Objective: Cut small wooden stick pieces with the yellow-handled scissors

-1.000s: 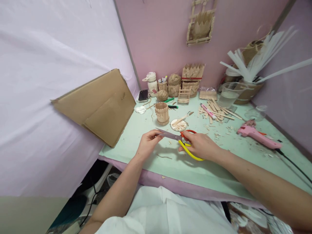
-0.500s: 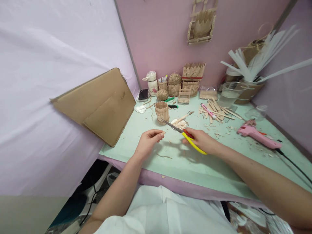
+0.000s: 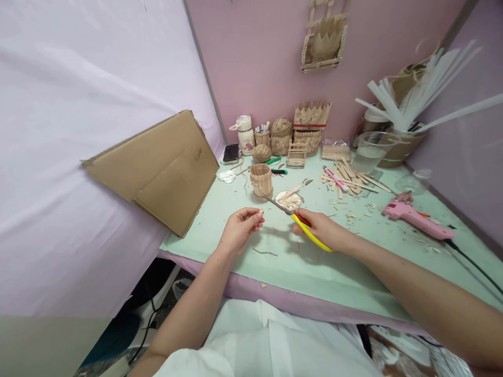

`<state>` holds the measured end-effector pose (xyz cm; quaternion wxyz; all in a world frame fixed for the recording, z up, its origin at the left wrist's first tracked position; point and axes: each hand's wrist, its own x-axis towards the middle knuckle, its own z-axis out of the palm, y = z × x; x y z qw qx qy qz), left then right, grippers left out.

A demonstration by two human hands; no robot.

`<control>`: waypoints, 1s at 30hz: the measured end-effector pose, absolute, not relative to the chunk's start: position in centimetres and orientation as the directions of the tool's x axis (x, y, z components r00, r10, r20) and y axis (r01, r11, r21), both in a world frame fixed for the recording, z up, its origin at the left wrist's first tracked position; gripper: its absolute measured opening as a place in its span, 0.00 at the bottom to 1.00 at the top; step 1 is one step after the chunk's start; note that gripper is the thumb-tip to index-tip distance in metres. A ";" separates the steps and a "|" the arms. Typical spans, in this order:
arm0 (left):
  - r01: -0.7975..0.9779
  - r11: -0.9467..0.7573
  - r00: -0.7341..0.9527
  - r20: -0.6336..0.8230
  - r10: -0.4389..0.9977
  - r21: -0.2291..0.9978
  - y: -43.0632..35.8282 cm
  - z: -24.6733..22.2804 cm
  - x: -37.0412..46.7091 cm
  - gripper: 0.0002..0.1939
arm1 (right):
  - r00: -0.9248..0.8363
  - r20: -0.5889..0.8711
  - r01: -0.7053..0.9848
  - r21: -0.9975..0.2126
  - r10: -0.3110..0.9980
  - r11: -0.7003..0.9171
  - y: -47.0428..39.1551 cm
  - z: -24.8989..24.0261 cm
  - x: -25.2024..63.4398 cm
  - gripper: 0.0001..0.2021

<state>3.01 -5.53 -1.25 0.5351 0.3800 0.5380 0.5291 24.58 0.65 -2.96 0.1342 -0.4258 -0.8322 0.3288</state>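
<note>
My right hand (image 3: pixel 314 226) grips a pair of scissors (image 3: pixel 312 234) with yellow and red handles, the blades pointing up and left. Pinched between the thumb and fingers of my left hand (image 3: pixel 242 229) is a small wood piece (image 3: pixel 261 212), mostly covered by the fingertips. The blade tips lie just above that hand, apart from it. Behind them stands a small round cup covered in wooden sticks (image 3: pixel 261 180). To its right, a white round dish (image 3: pixel 278 201) holds wood bits. A short piece of twine (image 3: pixel 264 252) lies on the table in front of my hands.
A pink glue gun (image 3: pixel 416 215) with a cord lies at the right. Loose wooden sticks (image 3: pixel 353 178) and a pink cutter (image 3: pixel 336 179) lie behind it, near a clear water cup (image 3: pixel 368 157). Cardboard (image 3: pixel 165 173) leans at the left. A twine ball (image 3: pixel 261 153) sits at the back.
The scissors have shifted slightly left and down with my right hand. My left hand has barely moved, still pinching the small piece.
</note>
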 end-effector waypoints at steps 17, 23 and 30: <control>-0.263 0.106 -0.153 -0.150 0.977 0.959 -3.2 0.1 5.8 0.13 | -0.560 -0.119 0.610 -0.728 0.820 0.312 -0.8 -1.2 24.5 0.16; -0.307 0.092 -0.166 -0.148 0.975 0.947 -1.7 0.9 7.4 0.12 | -0.601 -0.140 0.529 -0.808 0.787 0.260 -0.7 -1.1 25.8 0.19; -0.277 0.132 -0.107 -0.167 0.980 0.952 -0.7 0.6 8.6 0.12 | -0.640 -0.169 0.473 -0.855 0.749 0.212 -1.2 -1.0 26.6 0.22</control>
